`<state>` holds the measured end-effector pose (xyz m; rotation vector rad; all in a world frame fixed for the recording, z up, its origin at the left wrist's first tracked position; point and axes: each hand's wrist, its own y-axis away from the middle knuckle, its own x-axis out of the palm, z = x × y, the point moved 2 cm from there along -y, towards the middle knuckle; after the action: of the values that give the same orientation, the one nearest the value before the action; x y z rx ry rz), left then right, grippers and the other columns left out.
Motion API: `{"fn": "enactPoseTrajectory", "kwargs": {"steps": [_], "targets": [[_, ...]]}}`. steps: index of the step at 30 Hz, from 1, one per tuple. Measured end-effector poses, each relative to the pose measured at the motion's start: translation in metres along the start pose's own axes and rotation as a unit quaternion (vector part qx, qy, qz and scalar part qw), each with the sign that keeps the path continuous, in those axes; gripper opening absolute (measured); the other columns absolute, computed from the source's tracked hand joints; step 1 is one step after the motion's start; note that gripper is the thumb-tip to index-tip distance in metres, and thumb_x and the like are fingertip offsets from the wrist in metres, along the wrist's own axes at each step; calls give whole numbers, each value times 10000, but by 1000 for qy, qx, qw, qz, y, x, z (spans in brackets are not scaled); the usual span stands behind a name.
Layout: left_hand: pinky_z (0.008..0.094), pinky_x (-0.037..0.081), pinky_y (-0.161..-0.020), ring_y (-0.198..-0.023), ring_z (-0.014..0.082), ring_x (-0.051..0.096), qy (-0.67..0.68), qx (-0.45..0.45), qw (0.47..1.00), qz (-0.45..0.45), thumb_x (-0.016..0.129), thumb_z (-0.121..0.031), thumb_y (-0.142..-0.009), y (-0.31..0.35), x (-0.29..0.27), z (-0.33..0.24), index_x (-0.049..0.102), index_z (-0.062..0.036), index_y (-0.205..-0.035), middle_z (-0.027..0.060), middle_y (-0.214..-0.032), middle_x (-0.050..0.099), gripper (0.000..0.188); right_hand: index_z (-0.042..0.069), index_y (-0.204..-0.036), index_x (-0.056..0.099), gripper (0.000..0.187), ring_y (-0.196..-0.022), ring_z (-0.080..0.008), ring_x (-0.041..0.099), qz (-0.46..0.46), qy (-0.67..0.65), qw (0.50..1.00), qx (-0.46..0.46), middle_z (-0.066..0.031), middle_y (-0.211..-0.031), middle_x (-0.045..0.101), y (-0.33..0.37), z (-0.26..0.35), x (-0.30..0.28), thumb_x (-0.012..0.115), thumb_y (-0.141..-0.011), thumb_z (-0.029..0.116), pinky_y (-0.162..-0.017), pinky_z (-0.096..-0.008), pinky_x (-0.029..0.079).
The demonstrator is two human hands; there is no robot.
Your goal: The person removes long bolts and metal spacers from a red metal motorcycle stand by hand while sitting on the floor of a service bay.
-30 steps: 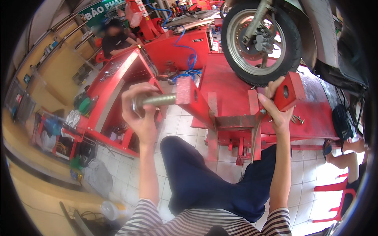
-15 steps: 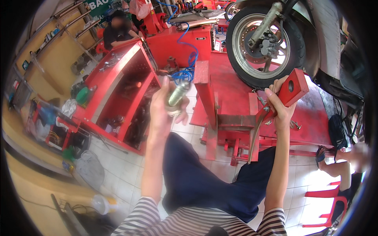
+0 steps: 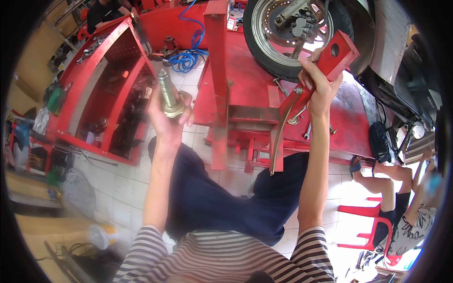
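Note:
My left hand (image 3: 164, 118) is closed around a thick, pale metal bolt (image 3: 168, 92). The bolt's threaded, pointed end sticks up, and its wide hex head sits low against my fingers. My right hand (image 3: 322, 87) grips a red square metal bar (image 3: 338, 55) with a round hole near its upper end. Below that hand, a curved metal strip (image 3: 279, 134) runs down beside a bolted joint (image 3: 298, 90). Between my hands stands a red upright post (image 3: 215, 94) with a crosspiece (image 3: 253, 114). My fingers hide part of the bolt and bar.
A motorbike wheel (image 3: 257, 52) rests on a red lift platform (image 3: 236, 66), where wrenches (image 3: 307, 132) lie. A red tool cabinet (image 3: 107, 137) stands left, beside a coiled blue hose (image 3: 186, 61). One person (image 3: 101, 14) is behind it; another (image 3: 384, 188) sits right near a red chair (image 3: 361, 208).
The view has shifted, so the surroundings sit further left and higher. The bolt in my left hand now points more upright and looks sharper. My right hand keeps hold of the red bar.

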<state>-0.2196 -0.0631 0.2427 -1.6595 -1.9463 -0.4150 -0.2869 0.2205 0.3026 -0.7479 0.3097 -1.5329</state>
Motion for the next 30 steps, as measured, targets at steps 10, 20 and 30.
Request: {"fn": "enactPoseTrajectory", "kwargs": {"steps": [10, 20, 30], "targets": [[268, 293, -262, -272, 125, 270, 53, 50, 997, 34, 240, -447, -1028, 10, 19, 22, 374, -106, -763, 109, -579, 453, 452, 15, -848, 525, 163, -441, -62, 390, -23, 7, 1000, 17, -5, -642, 476, -26, -18, 2, 666, -799, -51, -433, -238, 310], [256, 355, -372, -419, 169, 485, 52, 155, 981, 107, 215, -373, -1030, -23, 83, 96, 449, -19, -738, 145, -573, 508, 516, 15, -879, 526, 177, -450, -53, 390, -29, -17, 999, 13, -2, -680, 495, -52, -49, 3, 687, -815, -25, -425, -227, 306], [269, 441, -435, -458, 172, 502, -28, 45, 971, 235, 161, -385, -1051, 18, 66, 154, 436, -31, -841, 195, -679, 551, 494, -13, -1066, 533, 195, -587, -98, 459, -12, 95, 995, -31, -46, -748, 522, -43, -52, 7, 622, -908, 59, -594, -253, 384]]}}
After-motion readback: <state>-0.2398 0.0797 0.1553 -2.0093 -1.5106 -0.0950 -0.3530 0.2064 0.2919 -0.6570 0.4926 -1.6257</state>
